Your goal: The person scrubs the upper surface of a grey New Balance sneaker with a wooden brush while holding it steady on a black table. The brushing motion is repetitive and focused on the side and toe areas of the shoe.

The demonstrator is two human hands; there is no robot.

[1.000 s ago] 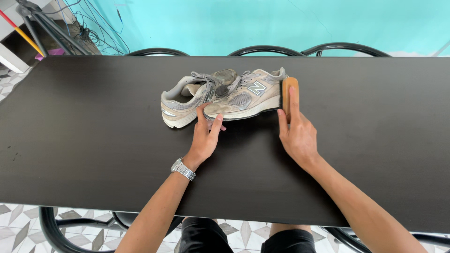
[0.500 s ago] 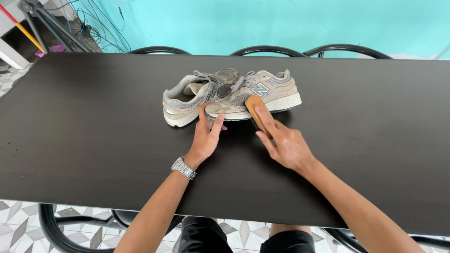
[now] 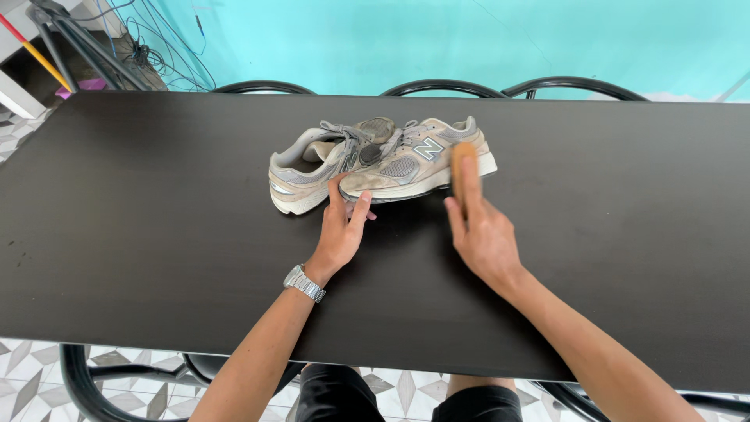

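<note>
Two worn grey and beige sneakers lie side by side on a black table (image 3: 156,203). The right sneaker (image 3: 414,160) points left, and the left sneaker (image 3: 308,168) sits just behind its toe. My left hand (image 3: 340,230), with a metal watch at the wrist, rests its fingertips on the toe of the right sneaker. My right hand (image 3: 480,227) holds a tan wooden brush (image 3: 463,160) against the heel side of that same sneaker.
Black curved chair backs (image 3: 445,87) line the table's far edge before a turquoise wall. Cables and a stand (image 3: 117,51) clutter the far left corner. Patterned floor tiles (image 3: 31,383) show below the near edge.
My right hand has swept the brush along the right sneaker's side: from the heel toward the middle, then back to the heel. My left hand has stayed on the toe.
</note>
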